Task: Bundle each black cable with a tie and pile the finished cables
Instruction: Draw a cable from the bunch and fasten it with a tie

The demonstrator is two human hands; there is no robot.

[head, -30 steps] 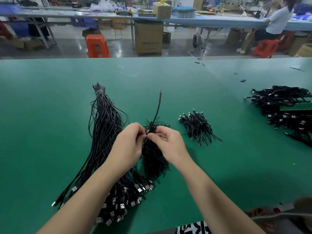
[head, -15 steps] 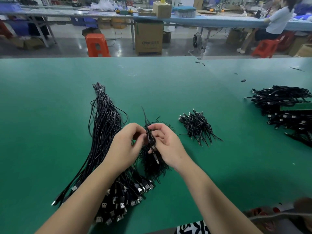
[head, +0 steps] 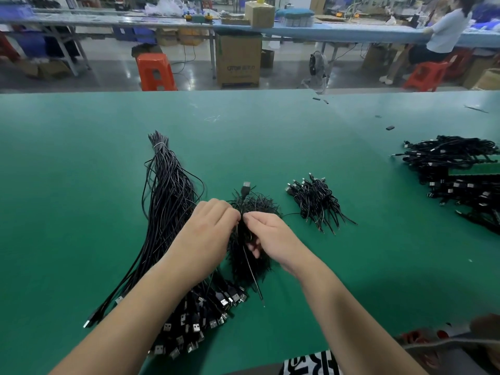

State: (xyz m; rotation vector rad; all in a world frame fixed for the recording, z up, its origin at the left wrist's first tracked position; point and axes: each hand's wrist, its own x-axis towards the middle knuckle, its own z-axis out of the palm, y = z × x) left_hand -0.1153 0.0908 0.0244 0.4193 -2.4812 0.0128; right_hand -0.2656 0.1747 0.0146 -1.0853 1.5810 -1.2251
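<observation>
While both hands (head: 240,234) pinch it, thin cable (head: 245,191) bristles.

- The cardboard box (head: 238,60) on the floor beyond the table, upper middle of the frame, carries dark blue print on its front; the letters look like "QTOP", though too blurred to confirm.
- Black-and-white lettered fabric (head: 311,364) at the bottom edge is unreadable.

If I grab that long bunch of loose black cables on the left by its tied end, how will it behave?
The long cable bunch would probably droop limply; its strands already curve and splay. The plug end looks heavier and may swing.
</observation>
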